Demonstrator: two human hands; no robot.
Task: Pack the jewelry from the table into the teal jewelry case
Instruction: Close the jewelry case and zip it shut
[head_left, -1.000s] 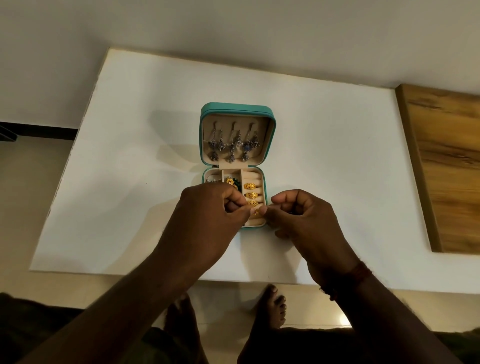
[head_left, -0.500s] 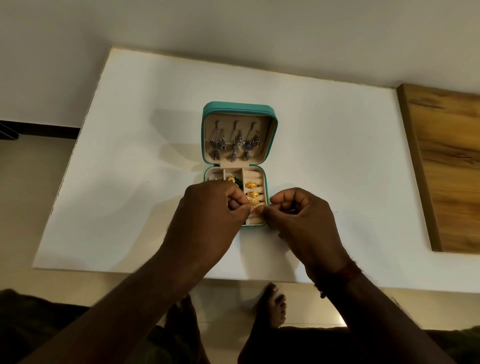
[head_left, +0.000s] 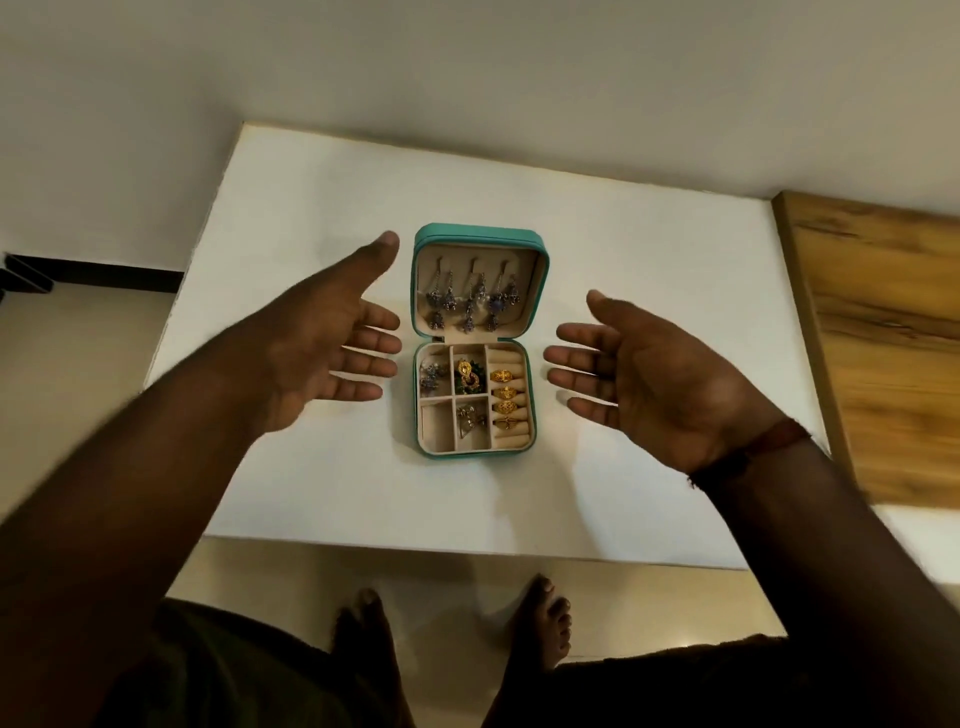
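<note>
The teal case (head_left: 478, 453) sits open at the middle of the white counter (head_left: 311, 208), directly between the two hands. The left hand (head_left: 317, 358) hovers just beside its left wall. The right hand (head_left: 654, 379) is near its right wall, slightly farther off. Neither touches it. The fingers (head_left: 369, 345) of both are spread and released, palms turned inward, holding nothing.

The hinge runs left to right, with the lid (head_left: 478, 235) standing up on the far side. Closing, judged the next step, would swing the lid toward the person.

The right-hand slot is filled with gold rings (head_left: 506, 395), and earrings (head_left: 470, 306) hang inside the lid. No loose jewelry shows on the counter. The pieces (head_left: 470, 376) in the small compartments are too small to identify. Any zip or clasp cannot be made out.
</note>
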